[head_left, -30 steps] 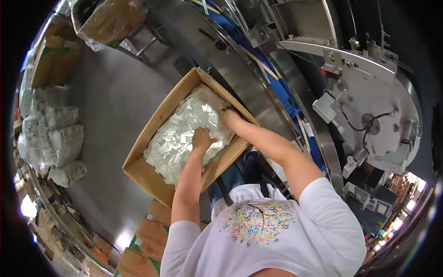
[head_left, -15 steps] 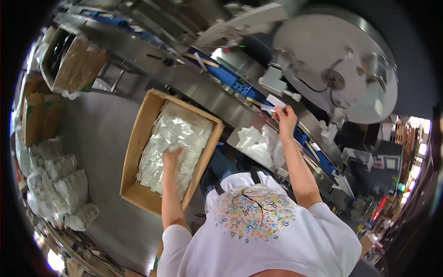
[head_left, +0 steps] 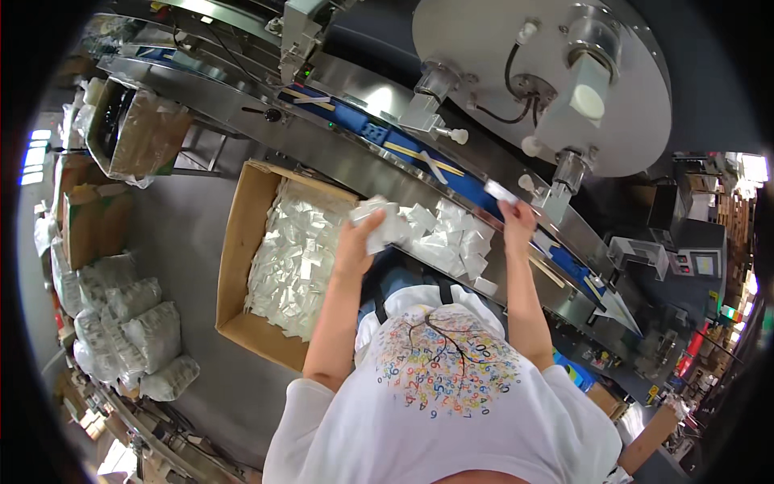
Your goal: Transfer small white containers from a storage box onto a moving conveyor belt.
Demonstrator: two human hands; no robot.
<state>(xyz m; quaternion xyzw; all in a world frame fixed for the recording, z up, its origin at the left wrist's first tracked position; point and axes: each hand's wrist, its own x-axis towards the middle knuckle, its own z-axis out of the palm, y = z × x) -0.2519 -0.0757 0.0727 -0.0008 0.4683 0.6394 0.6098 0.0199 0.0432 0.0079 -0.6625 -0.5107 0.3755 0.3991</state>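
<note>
Head view: small, shiny white packets (head_left: pixel 385 229) in left hand (head_left: pixel 353 245).

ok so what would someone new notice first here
Probably the big pale disc at upper right, then the open cardboard box of small whitish packets, left of centre. Near the middle, the left hand grips a bunch of packets; farther right, the right hand holds a white piece by the blue strip.

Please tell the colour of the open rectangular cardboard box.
The cardboard box is light brown; best: head view.
</note>
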